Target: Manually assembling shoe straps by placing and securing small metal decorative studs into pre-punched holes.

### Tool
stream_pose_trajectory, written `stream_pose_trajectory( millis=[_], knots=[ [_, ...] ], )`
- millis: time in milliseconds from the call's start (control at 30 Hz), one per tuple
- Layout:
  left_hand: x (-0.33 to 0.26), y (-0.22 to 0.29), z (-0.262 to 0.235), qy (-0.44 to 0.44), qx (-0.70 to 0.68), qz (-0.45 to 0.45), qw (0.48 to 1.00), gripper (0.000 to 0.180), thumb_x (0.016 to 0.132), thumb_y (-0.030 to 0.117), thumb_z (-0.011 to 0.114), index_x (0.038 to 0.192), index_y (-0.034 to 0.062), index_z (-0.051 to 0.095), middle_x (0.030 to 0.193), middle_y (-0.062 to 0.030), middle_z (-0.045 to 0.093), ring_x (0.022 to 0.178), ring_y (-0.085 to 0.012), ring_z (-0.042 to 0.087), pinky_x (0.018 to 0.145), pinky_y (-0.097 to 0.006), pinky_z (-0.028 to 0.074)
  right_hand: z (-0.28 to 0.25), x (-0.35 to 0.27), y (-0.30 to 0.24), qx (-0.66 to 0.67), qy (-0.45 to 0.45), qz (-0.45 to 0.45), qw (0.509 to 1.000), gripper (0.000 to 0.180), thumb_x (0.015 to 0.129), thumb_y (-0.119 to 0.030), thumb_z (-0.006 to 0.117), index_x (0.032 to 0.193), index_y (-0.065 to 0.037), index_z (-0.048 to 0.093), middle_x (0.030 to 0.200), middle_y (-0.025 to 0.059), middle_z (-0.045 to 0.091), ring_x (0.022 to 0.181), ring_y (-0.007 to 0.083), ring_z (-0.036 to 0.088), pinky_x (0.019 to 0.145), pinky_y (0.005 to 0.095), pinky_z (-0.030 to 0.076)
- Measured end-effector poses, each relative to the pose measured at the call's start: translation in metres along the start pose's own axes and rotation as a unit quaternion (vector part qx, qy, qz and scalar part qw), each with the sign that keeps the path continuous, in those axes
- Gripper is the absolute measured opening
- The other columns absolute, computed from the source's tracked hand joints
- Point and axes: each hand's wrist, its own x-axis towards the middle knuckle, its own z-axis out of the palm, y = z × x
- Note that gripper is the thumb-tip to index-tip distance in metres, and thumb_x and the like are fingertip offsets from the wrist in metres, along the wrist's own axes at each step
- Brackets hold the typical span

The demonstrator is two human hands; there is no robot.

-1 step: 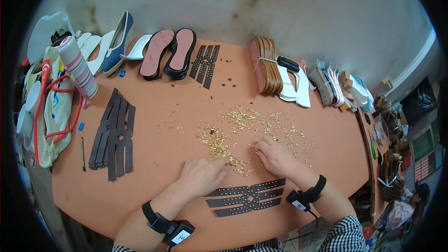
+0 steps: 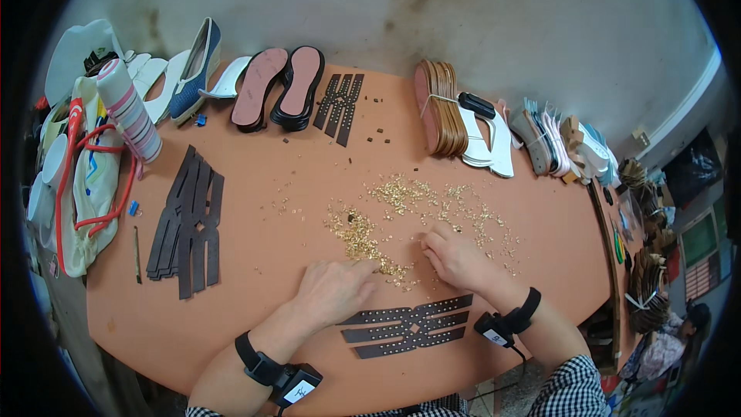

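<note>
My left hand rests at the near edge of a pile of small gold studs, its forefinger stretched out to touch them. Thumb and forefinger are apart, with nothing seen between them. To the right of the pile my right hand is closed, fingertips pinched together just above the table; whatever they hold is too small or hidden. Between my wrists lies a dark strap piece, cut into strips and set with rows of gold studs. More studs are scattered beyond both hands.
Plain dark strap pieces are stacked at left, beside a thin stick. Another studded piece lies at the back, near pink-topped soles. Bundled brown soles, a blue shoe and a spray can line the table.
</note>
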Motion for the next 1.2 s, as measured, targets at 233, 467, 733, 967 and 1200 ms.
stream_pose_trajectory(
  millis=[233,467,733,967,1200],
  knots=[
    [-0.003,0.002,-0.001,0.004,0.008,0.005,1.0,0.027,0.08,0.022,0.058,0.105,0.0112,0.06,0.085,-0.0116,0.066,0.076,-0.0303,0.064,0.063,-0.042,0.051,-0.001,0.013,0.002,-0.081,-0.088,0.003,0.993,0.013,0.083,-0.016,0.051,0.085,-0.003,0.053,0.083,0.0155,0.055,0.074,0.0352,0.058,0.065,0.0426,0.048],
    [0.001,-0.001,0.006,0.021,0.016,0.003,1.0,0.03,0.079,0.027,0.061,0.106,0.0136,0.061,0.085,-0.0107,0.067,0.073,-0.0285,0.065,0.064,-0.04,0.051,-0.003,0.014,0.006,-0.072,-0.126,0.063,0.987,0.012,0.08,-0.013,0.051,0.081,-0.001,0.053,0.077,0.016,0.059,0.072,0.0354,0.059,0.065,0.044,0.048],
    [-0.001,-0.002,0.002,0.021,0.026,0.003,0.999,0.029,0.079,0.024,0.061,0.106,0.0129,0.061,0.083,-0.0116,0.066,0.07,-0.0295,0.064,0.062,-0.041,0.051,-0.015,-0.046,-0.039,0.08,-0.085,0.137,0.984,0.011,0.081,-0.01,0.055,0.083,0.001,0.052,0.083,0.0206,0.059,0.071,0.0381,0.059,0.06,0.0442,0.047],
    [-0.001,-0.002,0.004,0.037,0.01,0.022,0.999,0.03,0.079,0.023,0.06,0.106,0.0099,0.06,0.087,-0.0116,0.066,0.074,-0.0295,0.064,0.065,-0.041,0.05,0.008,-0.073,-0.053,0.078,-0.013,0.047,0.996,0.011,0.082,-0.008,0.056,0.089,-0.002,0.049,0.08,0.0168,0.054,0.065,0.0365,0.058,0.057,0.0425,0.048],
    [0.0,-0.001,0.004,0.028,0.002,0.009,1.0,0.03,0.078,0.022,0.061,0.105,0.0092,0.061,0.088,-0.0124,0.066,0.076,-0.03,0.064,0.066,-0.041,0.05,0.009,-0.07,-0.054,0.03,-0.046,0.038,0.998,0.012,0.083,-0.008,0.055,0.091,-0.002,0.047,0.082,0.0162,0.053,0.062,0.0357,0.058,0.054,0.0432,0.047]
  ],
)
